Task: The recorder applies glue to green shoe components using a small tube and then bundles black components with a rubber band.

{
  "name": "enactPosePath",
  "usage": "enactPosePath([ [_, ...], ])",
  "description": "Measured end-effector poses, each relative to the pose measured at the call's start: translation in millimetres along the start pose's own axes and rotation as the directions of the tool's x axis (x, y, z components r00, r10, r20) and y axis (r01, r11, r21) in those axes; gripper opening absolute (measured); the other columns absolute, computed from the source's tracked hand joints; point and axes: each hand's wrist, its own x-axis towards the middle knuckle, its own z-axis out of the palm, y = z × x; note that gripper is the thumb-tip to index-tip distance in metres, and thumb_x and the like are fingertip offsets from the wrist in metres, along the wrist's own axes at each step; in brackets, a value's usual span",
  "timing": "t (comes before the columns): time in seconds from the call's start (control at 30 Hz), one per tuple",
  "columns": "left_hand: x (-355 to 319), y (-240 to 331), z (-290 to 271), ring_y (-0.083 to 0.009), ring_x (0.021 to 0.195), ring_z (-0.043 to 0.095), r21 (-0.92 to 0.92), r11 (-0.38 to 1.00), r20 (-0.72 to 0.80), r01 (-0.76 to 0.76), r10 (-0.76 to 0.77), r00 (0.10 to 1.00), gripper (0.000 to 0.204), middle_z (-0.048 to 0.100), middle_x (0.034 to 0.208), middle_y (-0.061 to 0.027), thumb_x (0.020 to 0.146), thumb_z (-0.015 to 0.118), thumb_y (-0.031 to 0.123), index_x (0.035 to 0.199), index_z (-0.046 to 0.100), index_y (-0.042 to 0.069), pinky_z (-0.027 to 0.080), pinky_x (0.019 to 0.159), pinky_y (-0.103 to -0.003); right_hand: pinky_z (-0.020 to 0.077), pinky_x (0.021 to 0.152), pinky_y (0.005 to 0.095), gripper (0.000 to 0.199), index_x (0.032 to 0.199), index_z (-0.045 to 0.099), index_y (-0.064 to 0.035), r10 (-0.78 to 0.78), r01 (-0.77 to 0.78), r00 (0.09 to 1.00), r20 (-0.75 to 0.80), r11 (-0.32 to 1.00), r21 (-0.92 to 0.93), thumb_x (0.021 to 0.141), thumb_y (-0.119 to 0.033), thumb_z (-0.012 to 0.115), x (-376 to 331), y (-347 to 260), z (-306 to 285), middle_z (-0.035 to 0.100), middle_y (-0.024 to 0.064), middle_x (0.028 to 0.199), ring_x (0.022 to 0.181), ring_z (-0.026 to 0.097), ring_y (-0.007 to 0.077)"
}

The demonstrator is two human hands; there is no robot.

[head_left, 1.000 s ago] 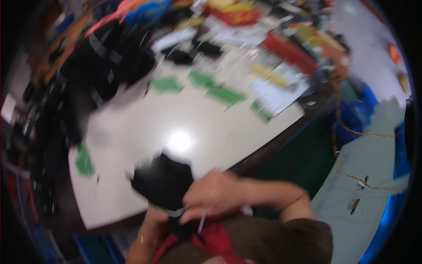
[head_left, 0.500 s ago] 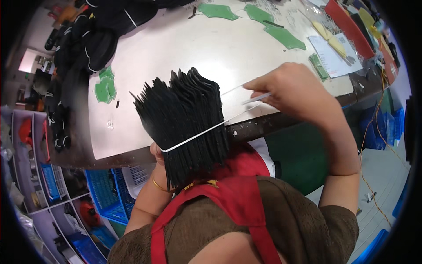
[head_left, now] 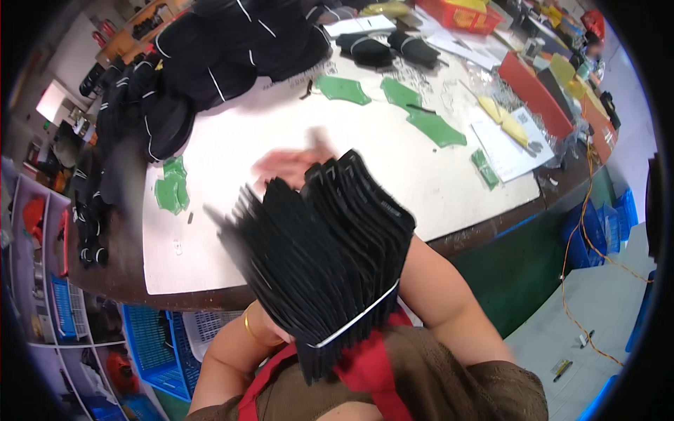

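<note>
A thick bundle of flat black cut pieces, their edges fanned, is tilted up over the table's near edge. A narrow white band runs across its lower part. My left hand holds the bundle at its lower left side; most of its fingers are hidden behind the pieces, and a gold bangle circles the wrist. My right forearm passes behind the bundle, and my right hand shows past its far edge, smeared by motion. I cannot make out whether its fingers hold anything.
Banded black bundles are piled at the far left. Green flat pieces lie about the white tabletop. Papers and a red board are at the right. Blue baskets stand below the near edge.
My right hand, earlier pulling the white band's strands out to the right, has let them go and swung behind the bundle. The bundle sits lower and nearer me; the band lies along it.
</note>
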Motion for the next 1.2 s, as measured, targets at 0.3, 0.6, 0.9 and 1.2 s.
enactPosePath([
  [0.3,21,34,62,-0.0243,0.128,0.056,0.578,0.734,-0.212,0.357,-0.287,0.934,0.104,0.057,0.138,-0.0122,0.065,0.092,0.022,0.151,0.038,-0.001,0.044,0.111,-0.038,0.0393,0.118,0.0456,0.111,0.139,0.051,0.0019,-0.347,0.597,0.801,0.488,0.398,-0.697,0.049,-0.043,0.100,-94,-85,27,0.049,0.0258,0.152,0.142,0.049,0.0336],
  [0.6,74,46,112,-0.0228,0.115,0.067,0.825,0.078,-0.437,0.560,-0.541,0.718,0.062,0.072,0.121,-0.0090,0.078,0.089,0.023,0.130,0.063,0.001,0.054,0.100,-0.039,0.0514,0.060,0.0466,0.028,0.084,0.068,-0.0067,0.544,0.721,0.680,0.491,-0.373,-0.585,0.066,-0.024,0.081,-103,-68,106,0.069,0.0118,0.073,0.071,0.068,0.0373],
  [0.9,42,22,29,-0.0265,0.119,0.066,0.652,0.723,-0.237,0.227,-0.090,0.967,0.082,0.067,0.128,-0.0116,0.075,0.089,0.036,0.141,0.054,0.002,0.054,0.101,-0.041,0.0563,0.061,0.0432,0.018,0.080,0.067,-0.0049,0.365,0.528,0.849,0.382,-0.574,-0.626,0.076,-0.022,0.070,-141,-52,59,0.065,0.0093,0.076,0.097,0.064,0.0313],
  [1.2,54,-9,16,-0.0268,0.120,0.065,0.313,0.950,-0.276,0.008,0.083,0.958,0.093,0.060,0.138,-0.0157,0.077,0.079,0.046,0.149,0.044,-0.001,0.057,0.100,-0.040,0.0552,0.078,0.0336,0.016,0.098,0.072,-0.0033,-0.324,0.180,0.933,0.157,0.041,-0.983,0.087,-0.012,0.081,-141,-62,-13,0.072,0.0093,0.093,0.087,0.071,0.0245],
])
